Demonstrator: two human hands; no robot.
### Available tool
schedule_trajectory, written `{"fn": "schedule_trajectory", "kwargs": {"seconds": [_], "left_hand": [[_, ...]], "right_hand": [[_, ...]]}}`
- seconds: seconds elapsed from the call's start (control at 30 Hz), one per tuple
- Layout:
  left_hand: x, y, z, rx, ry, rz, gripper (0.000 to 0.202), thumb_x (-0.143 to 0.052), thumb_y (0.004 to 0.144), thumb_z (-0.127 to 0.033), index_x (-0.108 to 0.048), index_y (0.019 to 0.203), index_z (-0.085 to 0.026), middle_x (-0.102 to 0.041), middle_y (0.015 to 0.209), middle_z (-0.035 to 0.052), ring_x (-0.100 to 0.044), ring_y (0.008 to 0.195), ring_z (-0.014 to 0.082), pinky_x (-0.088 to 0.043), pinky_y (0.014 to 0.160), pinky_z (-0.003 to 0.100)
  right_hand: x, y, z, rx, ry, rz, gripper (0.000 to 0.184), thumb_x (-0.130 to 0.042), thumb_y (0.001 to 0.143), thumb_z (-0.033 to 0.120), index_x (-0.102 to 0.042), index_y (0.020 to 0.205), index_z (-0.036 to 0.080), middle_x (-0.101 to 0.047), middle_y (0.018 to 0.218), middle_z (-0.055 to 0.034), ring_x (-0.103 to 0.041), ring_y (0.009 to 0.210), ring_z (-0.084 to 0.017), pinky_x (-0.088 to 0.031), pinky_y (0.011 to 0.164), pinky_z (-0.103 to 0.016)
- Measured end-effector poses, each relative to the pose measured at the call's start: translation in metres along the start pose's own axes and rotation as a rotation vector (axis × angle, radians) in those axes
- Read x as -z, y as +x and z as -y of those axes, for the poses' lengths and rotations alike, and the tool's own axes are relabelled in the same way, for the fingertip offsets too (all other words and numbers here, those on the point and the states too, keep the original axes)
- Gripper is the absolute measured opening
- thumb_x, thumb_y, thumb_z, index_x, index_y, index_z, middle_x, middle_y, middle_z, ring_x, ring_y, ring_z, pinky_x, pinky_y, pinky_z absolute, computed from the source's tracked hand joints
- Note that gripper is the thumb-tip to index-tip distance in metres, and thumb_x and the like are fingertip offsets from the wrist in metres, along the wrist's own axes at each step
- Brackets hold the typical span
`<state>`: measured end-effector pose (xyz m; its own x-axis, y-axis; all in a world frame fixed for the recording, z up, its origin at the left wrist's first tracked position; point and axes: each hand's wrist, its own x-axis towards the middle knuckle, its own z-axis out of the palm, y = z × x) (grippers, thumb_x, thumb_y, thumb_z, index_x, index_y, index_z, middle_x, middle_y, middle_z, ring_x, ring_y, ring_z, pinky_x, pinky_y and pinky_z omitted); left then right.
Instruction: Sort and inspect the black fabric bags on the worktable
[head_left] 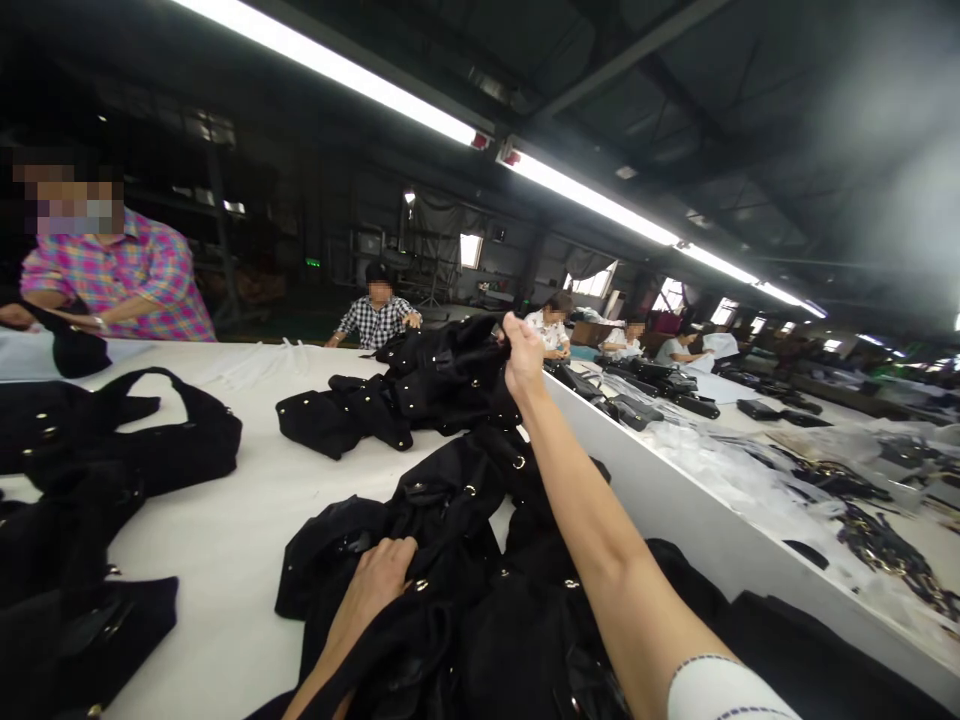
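My right hand (521,357) is stretched far forward, its fingers pinched on the edge of a black bag with gold studs (420,390) that lies further along the white table (240,520). Closer in, my left hand (379,580) presses down with curled fingers on a heap of black bags with metal rings (465,560) right in front of me. My right forearm crosses over that heap.
More black bags (97,470) lie at the left. A person in a plaid shirt (120,275) handles a dark piece at the far left. A person in a checked shirt (379,315) and several others sit farther along. A white divider wall (675,500) separates a cluttered bench (825,460).
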<state>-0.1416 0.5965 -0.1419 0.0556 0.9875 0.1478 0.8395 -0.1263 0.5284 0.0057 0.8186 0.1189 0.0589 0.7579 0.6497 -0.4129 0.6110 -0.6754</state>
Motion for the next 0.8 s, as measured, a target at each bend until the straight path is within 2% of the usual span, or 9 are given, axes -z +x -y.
{"fn": "schedule_trajectory", "kwargs": {"seconds": [0.1, 0.23, 0.33, 0.47, 0.57, 0.63, 0.67, 0.73, 0.8], "left_hand": [[0.011, -0.001, -0.010, -0.018, -0.014, 0.010, 0.038, -0.042, 0.087, -0.030, -0.060, 0.118, -0.016, -0.061, 0.112, 0.0132, -0.055, 0.108, 0.0315, -0.040, 0.099, 0.049], [0.042, -0.010, -0.022, -0.042, -0.072, -0.009, 0.053, -0.041, 0.087, -0.029, -0.052, 0.137, -0.016, -0.056, 0.139, 0.0133, -0.052, 0.127, 0.0277, -0.039, 0.110, 0.044], [0.074, -0.023, -0.023, -0.002, -0.126, -0.049, 0.053, -0.043, 0.082, -0.029, -0.059, 0.131, -0.016, -0.060, 0.138, 0.0106, -0.055, 0.130, 0.0244, -0.039, 0.113, 0.038], [0.136, -0.066, -0.035, 0.147, -0.175, -0.198, 0.048, -0.041, 0.080, -0.034, -0.065, 0.114, -0.011, -0.069, 0.122, 0.0173, -0.064, 0.117, 0.0308, -0.046, 0.109, 0.047], [0.191, -0.122, -0.089, 0.147, -0.401, -0.393, 0.057, -0.052, 0.083, -0.053, -0.057, 0.126, -0.015, -0.066, 0.128, 0.0162, -0.062, 0.121, 0.0304, -0.048, 0.108, 0.047], [0.219, -0.162, -0.147, 0.033, -0.602, -0.483, 0.074, -0.066, 0.079, -0.058, -0.045, 0.142, -0.025, -0.055, 0.145, 0.0120, -0.052, 0.134, 0.0300, -0.044, 0.112, 0.048], [0.230, -0.179, -0.178, -0.027, -0.613, -0.492, 0.082, -0.070, 0.077, -0.058, -0.040, 0.146, -0.028, -0.047, 0.152, 0.0108, -0.047, 0.138, 0.0310, -0.041, 0.114, 0.050], [0.242, -0.204, -0.238, -0.126, -0.461, -0.529, 0.090, -0.072, 0.077, -0.059, -0.032, 0.152, -0.031, -0.037, 0.159, 0.0088, -0.036, 0.145, 0.0316, -0.033, 0.119, 0.053], [0.248, -0.221, -0.283, -0.145, -0.251, -0.619, 0.093, -0.072, 0.077, -0.059, -0.029, 0.154, -0.029, -0.037, 0.158, 0.0099, -0.036, 0.145, 0.0323, -0.031, 0.120, 0.053]], "right_hand": [[-0.031, 0.035, 0.067, 0.035, 0.234, 0.010, 0.031, -0.082, 0.068, 0.039, -0.061, 0.072, 0.016, -0.058, 0.063, 0.0058, -0.051, 0.061, -0.008, -0.046, 0.062, -0.020], [-0.059, 0.047, 0.149, -0.057, 0.246, 0.219, 0.030, -0.086, 0.057, 0.020, -0.061, 0.074, 0.015, -0.063, 0.069, 0.0046, -0.057, 0.068, -0.010, -0.050, 0.068, -0.021], [-0.064, 0.021, 0.205, -0.131, 0.191, 0.377, 0.034, -0.086, 0.055, 0.016, -0.063, 0.080, 0.013, -0.065, 0.073, 0.0033, -0.059, 0.070, -0.011, -0.051, 0.065, -0.020], [-0.051, -0.033, 0.275, -0.241, 0.092, 0.531, 0.028, -0.080, 0.059, 0.015, -0.063, 0.080, 0.012, -0.062, 0.072, 0.0038, -0.056, 0.064, -0.008, -0.047, 0.057, -0.016], [-0.035, -0.074, 0.319, -0.310, 0.071, 0.686, 0.024, -0.079, 0.063, 0.017, -0.063, 0.081, 0.012, -0.060, 0.074, 0.0029, -0.055, 0.064, -0.007, -0.047, 0.058, -0.015], [-0.026, -0.102, 0.345, -0.335, 0.110, 0.774, 0.025, -0.079, 0.066, 0.018, -0.063, 0.085, 0.012, -0.060, 0.076, 0.0023, -0.055, 0.066, -0.008, -0.049, 0.061, -0.016], [-0.024, -0.115, 0.357, -0.350, 0.142, 0.817, 0.025, -0.078, 0.067, 0.018, -0.063, 0.085, 0.012, -0.059, 0.077, 0.0021, -0.055, 0.067, -0.008, -0.049, 0.062, -0.017], [-0.021, -0.142, 0.378, -0.385, 0.221, 0.904, 0.023, -0.076, 0.066, 0.017, -0.063, 0.085, 0.013, -0.059, 0.076, 0.0019, -0.054, 0.067, -0.009, -0.048, 0.062, -0.018], [-0.021, -0.166, 0.395, -0.413, 0.311, 0.996, 0.025, -0.071, 0.063, 0.014, -0.064, 0.087, 0.012, -0.058, 0.073, 0.0021, -0.052, 0.065, -0.010, -0.046, 0.059, -0.018]]}}
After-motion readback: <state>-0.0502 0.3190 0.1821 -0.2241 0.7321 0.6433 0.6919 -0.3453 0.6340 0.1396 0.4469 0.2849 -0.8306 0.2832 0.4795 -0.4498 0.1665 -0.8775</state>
